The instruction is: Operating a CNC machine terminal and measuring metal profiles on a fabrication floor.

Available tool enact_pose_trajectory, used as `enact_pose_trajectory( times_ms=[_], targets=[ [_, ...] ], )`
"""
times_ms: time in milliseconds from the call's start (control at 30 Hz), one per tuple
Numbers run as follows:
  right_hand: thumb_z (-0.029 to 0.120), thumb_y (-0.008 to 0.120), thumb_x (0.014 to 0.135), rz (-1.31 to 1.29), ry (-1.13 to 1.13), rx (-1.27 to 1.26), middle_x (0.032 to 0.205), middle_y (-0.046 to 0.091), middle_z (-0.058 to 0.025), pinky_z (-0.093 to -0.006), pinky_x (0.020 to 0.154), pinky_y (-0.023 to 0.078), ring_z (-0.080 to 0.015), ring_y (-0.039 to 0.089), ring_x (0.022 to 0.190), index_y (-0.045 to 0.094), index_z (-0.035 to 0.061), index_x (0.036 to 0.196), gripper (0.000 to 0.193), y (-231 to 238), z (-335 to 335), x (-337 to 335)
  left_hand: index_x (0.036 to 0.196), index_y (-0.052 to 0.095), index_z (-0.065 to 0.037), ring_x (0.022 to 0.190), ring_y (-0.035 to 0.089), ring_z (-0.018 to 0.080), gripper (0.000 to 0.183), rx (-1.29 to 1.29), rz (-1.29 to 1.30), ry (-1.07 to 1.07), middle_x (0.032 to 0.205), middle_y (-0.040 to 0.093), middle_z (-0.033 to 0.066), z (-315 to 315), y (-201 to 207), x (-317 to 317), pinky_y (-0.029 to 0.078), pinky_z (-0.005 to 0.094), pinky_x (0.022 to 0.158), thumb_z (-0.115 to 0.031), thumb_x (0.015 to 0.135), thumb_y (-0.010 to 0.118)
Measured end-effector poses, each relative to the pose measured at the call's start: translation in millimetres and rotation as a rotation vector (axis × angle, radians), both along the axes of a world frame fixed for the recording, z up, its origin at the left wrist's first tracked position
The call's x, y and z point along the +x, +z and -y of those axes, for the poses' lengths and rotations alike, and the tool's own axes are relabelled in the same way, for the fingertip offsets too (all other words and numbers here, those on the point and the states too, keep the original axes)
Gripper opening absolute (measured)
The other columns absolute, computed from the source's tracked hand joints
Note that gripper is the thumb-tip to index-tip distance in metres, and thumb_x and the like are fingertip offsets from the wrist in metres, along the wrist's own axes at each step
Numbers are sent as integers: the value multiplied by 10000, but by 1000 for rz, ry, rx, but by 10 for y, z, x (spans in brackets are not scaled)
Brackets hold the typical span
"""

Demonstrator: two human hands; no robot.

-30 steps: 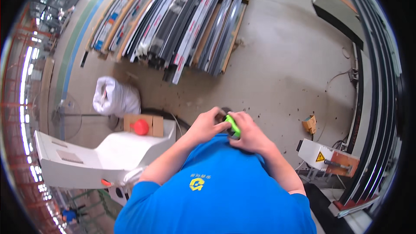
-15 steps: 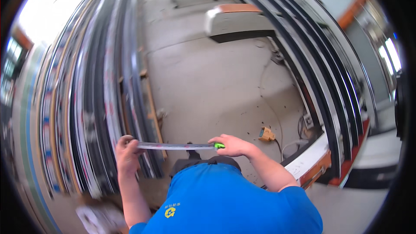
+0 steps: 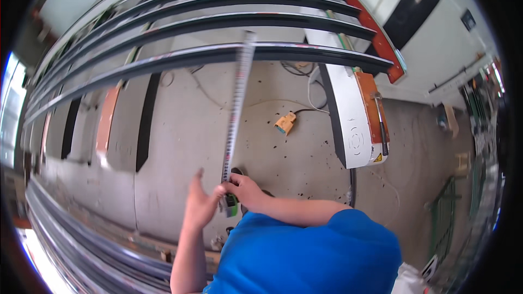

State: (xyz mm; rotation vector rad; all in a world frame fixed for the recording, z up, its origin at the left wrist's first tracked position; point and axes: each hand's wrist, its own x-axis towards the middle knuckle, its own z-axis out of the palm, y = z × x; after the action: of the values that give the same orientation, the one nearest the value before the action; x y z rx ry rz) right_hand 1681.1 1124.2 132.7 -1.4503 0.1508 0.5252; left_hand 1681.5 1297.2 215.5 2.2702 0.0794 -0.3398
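Observation:
A tape measure with a green and dark case (image 3: 232, 206) is in front of my body. Its pale blade (image 3: 236, 111) stretches away from me, and the blurred tip overlaps the nearest dark metal profile (image 3: 190, 54) in the picture; whether they touch I cannot tell. My right hand (image 3: 246, 193) grips the tape measure where the blade meets the case. Just left of it, my left hand (image 3: 200, 204) has thumb and forefinger spread apart, the thumb tip close to the blade. Its other fingers are partly hidden.
Several long dark profiles lie across white machine supports (image 3: 348, 125). A hammer (image 3: 380, 122) rests on the right support's orange side. On the floor sit a yellow pedal-like box (image 3: 285, 123) and cables. More long profiles (image 3: 98, 245) are stacked at lower left.
My view has turned right, from the profile stack to the profiles on the supports. My left hand has let go of the blade's end, and the blade now points away from me.

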Motion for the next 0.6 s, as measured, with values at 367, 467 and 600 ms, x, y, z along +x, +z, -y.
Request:
enact_pose_trajectory(
  times_ms=[367,467,600],
  targets=[
    [228,580,1090,147,-513,138,875,637,-60,-340,719,509,-138,584,804,634,14,1063,222,173,-310,1625,1437,519,20,1072,702,277,639,63,-363,-342,1173,703,224,286,503,2104,545,386,902,-388,978,694],
    [210,631,1057,216,-363,-184,863,650,-102,-358,721,522,-162,612,789,650,-4,1011,220,181,-253,1901,1468,498,-1,1035,677,218,595,-240,-378,-246,1159,713,173,-74,151,2202,540,358,883,-358,1013,638],
    [178,667,1023,352,-196,-155,848,648,-96,-349,682,513,-166,631,770,665,-12,961,201,524,-197,2333,1292,651,15,966,640,172,430,-469,-534,-181,1063,710,114,-320,-11,2302,535,345,856,-344,1062,594]
  ],
)
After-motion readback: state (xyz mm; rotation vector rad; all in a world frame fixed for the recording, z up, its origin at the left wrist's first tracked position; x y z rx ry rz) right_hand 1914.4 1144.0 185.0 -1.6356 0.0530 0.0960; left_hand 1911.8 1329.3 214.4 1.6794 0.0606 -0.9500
